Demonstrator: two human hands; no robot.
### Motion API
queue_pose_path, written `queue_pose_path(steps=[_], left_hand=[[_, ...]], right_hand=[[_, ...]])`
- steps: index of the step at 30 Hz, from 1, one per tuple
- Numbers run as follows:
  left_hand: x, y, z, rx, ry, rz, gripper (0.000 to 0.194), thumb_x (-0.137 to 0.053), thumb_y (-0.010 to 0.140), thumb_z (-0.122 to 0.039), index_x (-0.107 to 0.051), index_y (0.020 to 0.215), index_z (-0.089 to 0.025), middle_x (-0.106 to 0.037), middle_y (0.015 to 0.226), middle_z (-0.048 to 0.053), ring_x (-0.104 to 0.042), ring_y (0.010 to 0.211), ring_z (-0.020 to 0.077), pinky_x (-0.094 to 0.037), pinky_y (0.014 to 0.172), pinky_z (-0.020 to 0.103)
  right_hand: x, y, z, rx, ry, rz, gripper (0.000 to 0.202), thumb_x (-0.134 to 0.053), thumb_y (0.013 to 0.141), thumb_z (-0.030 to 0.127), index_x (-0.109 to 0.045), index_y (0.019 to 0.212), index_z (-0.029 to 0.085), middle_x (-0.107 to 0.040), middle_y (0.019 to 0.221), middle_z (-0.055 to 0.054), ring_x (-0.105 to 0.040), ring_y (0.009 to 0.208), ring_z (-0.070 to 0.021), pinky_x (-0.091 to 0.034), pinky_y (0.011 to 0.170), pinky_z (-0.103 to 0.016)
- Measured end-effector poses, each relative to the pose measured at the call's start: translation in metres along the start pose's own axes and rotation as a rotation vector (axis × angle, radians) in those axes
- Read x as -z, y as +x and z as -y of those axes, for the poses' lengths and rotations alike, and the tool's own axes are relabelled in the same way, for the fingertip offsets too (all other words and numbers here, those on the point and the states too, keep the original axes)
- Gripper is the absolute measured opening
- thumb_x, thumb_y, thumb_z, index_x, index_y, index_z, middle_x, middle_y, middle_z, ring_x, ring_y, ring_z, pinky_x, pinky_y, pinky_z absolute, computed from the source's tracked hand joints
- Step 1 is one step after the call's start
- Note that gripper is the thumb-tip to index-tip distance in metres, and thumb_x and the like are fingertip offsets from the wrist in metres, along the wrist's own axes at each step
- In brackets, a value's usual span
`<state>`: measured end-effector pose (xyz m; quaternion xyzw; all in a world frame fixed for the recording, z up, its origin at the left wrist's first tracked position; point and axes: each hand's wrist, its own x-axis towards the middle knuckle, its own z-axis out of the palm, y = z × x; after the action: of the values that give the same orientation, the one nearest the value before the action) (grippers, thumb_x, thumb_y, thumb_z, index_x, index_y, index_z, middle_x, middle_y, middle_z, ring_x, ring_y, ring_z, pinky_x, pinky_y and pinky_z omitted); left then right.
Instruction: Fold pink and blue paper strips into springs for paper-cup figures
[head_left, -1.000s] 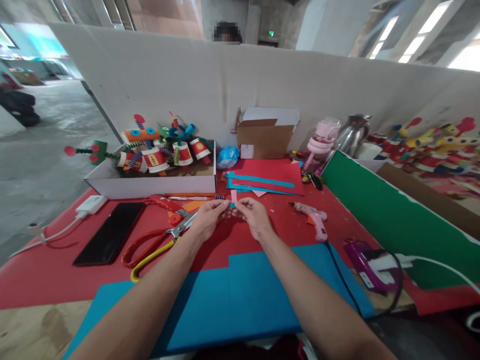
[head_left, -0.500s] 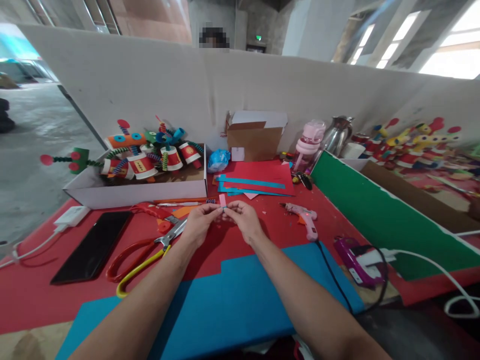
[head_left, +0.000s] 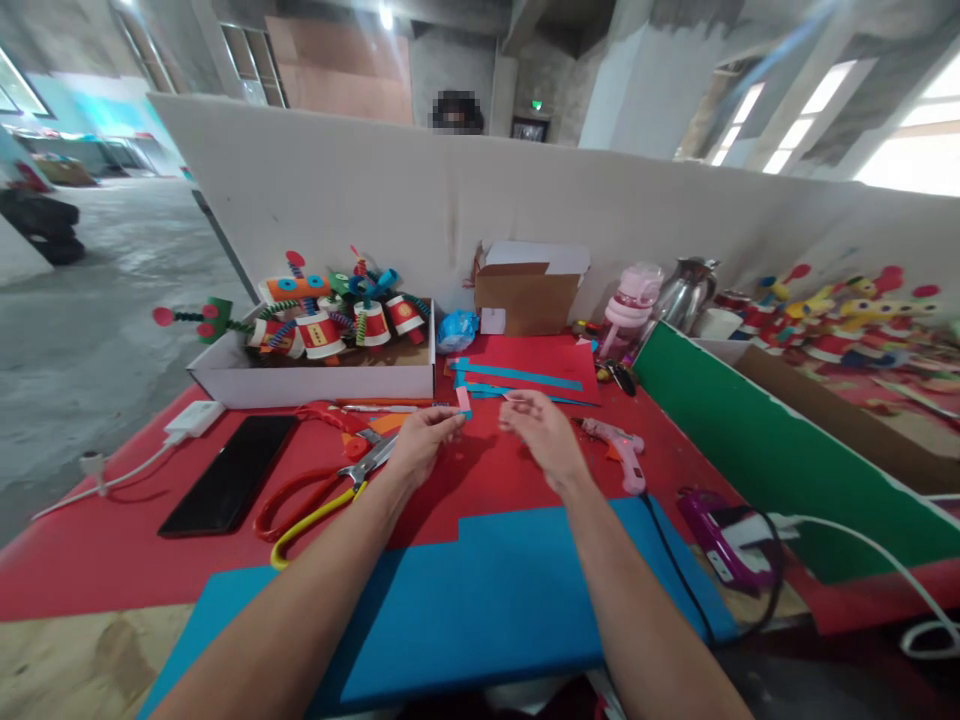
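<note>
My left hand (head_left: 420,445) pinches a small folded paper strip (head_left: 464,402), pink with a blue end, above the red table cover (head_left: 120,560). My right hand (head_left: 541,432) hovers a little to the right of the strip, fingers loosely spread and holding nothing. Red and blue paper sheets (head_left: 529,365) lie just beyond both hands. A pink glue gun (head_left: 622,450) rests right of my right hand. Scissors (head_left: 322,490) with red and yellow handles lie left of my left hand. A large blue sheet (head_left: 480,590) lies under my forearms.
A white box (head_left: 315,375) of red paper-cup figures stands at the back left, a black phone (head_left: 229,485) and white charger (head_left: 191,420) to the left. A brown carton (head_left: 525,295), pink bottle (head_left: 630,310), kettle (head_left: 679,290) and green board (head_left: 780,450) stand right. A person's head shows behind the partition.
My right hand has let go of the paper strip and moved right; my left hand alone keeps the strip. The camera has tilted up a little.
</note>
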<state>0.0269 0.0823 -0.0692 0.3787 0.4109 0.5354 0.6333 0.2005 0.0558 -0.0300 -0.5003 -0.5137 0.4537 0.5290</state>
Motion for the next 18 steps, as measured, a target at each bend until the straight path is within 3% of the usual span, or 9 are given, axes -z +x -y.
queue_pose_path(steps=[2, 5, 8, 12, 15, 18], left_hand=[[0.001, 0.001, 0.0, 0.023, -0.053, -0.016, 0.033, -0.084, 0.048, -0.03, -0.068, 0.07, -0.013, -0.06, 0.054, -0.002, -0.05, 0.047, 0.0063, -0.041, 0.05, 0.02], [0.001, 0.003, 0.0, 0.064, -0.158, -0.058, 0.032, -0.086, 0.046, -0.025, -0.068, 0.068, -0.013, -0.062, 0.057, -0.001, -0.054, 0.05, 0.0072, -0.047, 0.054, 0.022], [0.001, 0.004, 0.0, 0.075, -0.214, -0.092, 0.029, -0.086, 0.046, -0.021, -0.067, 0.067, -0.013, -0.064, 0.06, 0.001, -0.057, 0.054, 0.0089, -0.049, 0.055, 0.023], [0.001, 0.005, 0.0, 0.054, -0.203, -0.093, 0.027, -0.084, 0.05, -0.02, -0.066, 0.068, -0.012, -0.065, 0.061, 0.001, -0.059, 0.055, 0.009, -0.05, 0.056, 0.023], [0.002, 0.004, 0.0, 0.055, -0.199, -0.078, 0.026, -0.084, 0.05, -0.02, -0.066, 0.067, -0.012, -0.065, 0.061, 0.001, -0.059, 0.055, 0.0084, -0.049, 0.056, 0.021], [0.001, 0.004, 0.0, 0.069, -0.191, -0.064, 0.027, -0.086, 0.047, -0.02, -0.067, 0.065, -0.011, -0.064, 0.057, 0.001, -0.057, 0.051, 0.0075, -0.047, 0.052, 0.019]], right_hand=[[0.036, -0.014, 0.011, 0.091, -0.306, -0.115, 0.036, -0.062, 0.072, 0.047, -0.059, 0.096, 0.021, -0.066, 0.098, -0.008, -0.064, 0.086, -0.0206, -0.051, 0.077, -0.035], [0.094, -0.035, 0.011, 0.185, -0.823, -0.366, 0.036, -0.054, 0.076, 0.05, -0.06, 0.092, 0.018, -0.065, 0.1, -0.014, -0.061, 0.095, -0.0275, -0.048, 0.083, -0.042], [0.131, -0.048, -0.002, 0.092, -1.259, -0.4, 0.035, -0.048, 0.08, 0.044, -0.061, 0.088, 0.012, -0.065, 0.09, -0.021, -0.061, 0.093, -0.0333, -0.047, 0.081, -0.044], [0.136, -0.053, -0.013, -0.147, -1.498, -0.304, 0.03, -0.045, 0.084, 0.037, -0.061, 0.09, 0.012, -0.067, 0.083, -0.019, -0.066, 0.082, -0.0308, -0.048, 0.069, -0.037], [0.126, -0.05, -0.011, -0.281, -1.514, -0.232, 0.028, -0.046, 0.083, 0.037, -0.063, 0.088, 0.015, -0.07, 0.082, -0.017, -0.068, 0.078, -0.0302, -0.047, 0.063, -0.035], [0.121, -0.046, -0.005, -0.333, -1.479, -0.246, 0.028, -0.047, 0.081, 0.034, -0.064, 0.093, 0.014, -0.071, 0.087, -0.02, -0.069, 0.077, -0.0309, -0.046, 0.059, -0.035]])
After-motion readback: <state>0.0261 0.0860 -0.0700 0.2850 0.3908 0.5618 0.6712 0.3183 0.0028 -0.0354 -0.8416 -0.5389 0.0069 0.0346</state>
